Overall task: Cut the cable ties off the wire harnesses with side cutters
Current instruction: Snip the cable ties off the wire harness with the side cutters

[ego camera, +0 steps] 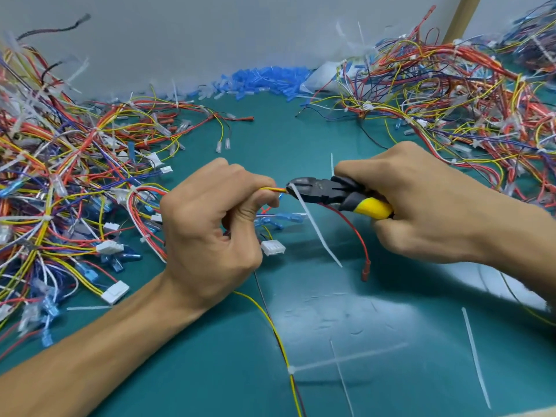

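Observation:
My left hand (pixel 210 233) grips a thin wire harness (pixel 272 189) of yellow, orange and red wires in a fist above the green mat. My right hand (pixel 421 200) holds black side cutters with yellow-and-grey handles (pixel 328 192). The cutter jaws sit at a white cable tie (pixel 316 227) on the harness, just right of my left fingers. The tie's long tail hangs down to the right. A red wire with a terminal (pixel 365 272) and a white connector (pixel 273 247) dangle from the harness. Another tie (pixel 291 370) sits on the wires trailing toward me.
A large tangle of coloured harnesses (pixel 60 182) lies at the left and another (pixel 451 100) at the back right. A heap of blue terminal sleeves (pixel 264 78) lies against the grey wall. Loose cut ties (pixel 477 356) lie on the green mat (pixel 210 371).

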The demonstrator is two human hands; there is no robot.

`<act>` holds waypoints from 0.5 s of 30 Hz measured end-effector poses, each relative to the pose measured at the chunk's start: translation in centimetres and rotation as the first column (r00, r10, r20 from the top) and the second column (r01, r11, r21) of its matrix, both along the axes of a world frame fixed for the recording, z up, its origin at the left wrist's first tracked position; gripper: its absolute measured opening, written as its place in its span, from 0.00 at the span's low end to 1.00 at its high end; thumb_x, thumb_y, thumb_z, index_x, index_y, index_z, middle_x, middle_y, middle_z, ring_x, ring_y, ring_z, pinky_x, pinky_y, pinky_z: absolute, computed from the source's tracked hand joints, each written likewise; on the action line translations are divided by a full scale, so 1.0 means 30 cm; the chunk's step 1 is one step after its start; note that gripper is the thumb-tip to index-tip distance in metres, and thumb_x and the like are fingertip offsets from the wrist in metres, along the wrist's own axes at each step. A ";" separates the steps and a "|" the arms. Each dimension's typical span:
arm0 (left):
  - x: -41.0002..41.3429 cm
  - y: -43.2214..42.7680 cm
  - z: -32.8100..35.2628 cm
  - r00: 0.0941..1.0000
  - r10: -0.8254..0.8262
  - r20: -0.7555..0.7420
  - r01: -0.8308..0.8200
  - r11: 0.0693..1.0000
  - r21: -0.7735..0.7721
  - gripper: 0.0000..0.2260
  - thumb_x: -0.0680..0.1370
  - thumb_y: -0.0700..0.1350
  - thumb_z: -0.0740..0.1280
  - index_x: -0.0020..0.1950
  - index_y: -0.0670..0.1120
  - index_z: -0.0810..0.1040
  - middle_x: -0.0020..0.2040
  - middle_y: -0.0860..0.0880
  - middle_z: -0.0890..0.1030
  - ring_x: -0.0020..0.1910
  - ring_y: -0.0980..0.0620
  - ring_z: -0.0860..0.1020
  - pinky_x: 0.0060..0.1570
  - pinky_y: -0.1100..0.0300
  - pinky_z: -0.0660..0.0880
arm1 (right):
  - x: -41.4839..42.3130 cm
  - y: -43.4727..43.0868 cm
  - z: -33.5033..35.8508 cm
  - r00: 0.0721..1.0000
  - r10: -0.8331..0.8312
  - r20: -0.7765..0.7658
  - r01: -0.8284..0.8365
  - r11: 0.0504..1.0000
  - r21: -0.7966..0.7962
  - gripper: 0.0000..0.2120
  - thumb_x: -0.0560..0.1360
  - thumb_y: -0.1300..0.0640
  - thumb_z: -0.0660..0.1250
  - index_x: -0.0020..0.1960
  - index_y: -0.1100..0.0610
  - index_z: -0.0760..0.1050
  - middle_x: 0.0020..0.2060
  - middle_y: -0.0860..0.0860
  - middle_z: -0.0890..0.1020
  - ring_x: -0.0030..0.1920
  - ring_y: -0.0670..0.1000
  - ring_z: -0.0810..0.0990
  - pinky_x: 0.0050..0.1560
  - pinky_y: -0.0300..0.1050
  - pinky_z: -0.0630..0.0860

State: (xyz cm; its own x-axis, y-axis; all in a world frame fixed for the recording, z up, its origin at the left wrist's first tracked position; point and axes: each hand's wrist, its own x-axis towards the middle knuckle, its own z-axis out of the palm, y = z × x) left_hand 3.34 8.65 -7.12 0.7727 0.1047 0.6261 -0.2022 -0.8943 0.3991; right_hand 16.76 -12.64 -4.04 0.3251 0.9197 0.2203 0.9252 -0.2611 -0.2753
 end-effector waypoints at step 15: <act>-0.021 -0.029 -0.008 0.970 -0.024 0.242 0.035 0.999 -0.040 0.13 0.82 0.37 0.65 0.39 0.37 0.83 0.33 0.49 0.75 0.33 0.49 0.67 0.38 0.60 0.62 | 0.026 -0.009 -0.004 0.995 0.004 0.104 -0.004 1.000 0.005 0.05 0.67 0.54 0.57 0.40 0.50 0.61 0.30 0.47 0.67 0.34 0.60 0.66 0.31 0.60 0.68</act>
State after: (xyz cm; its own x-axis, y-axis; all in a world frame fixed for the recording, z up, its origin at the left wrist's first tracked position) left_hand 2.72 7.77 -7.36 0.6027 0.1154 0.7896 -0.3231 -0.8694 0.3737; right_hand 17.54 -12.90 -4.17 0.2964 0.9197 0.2575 0.9500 -0.2561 -0.1787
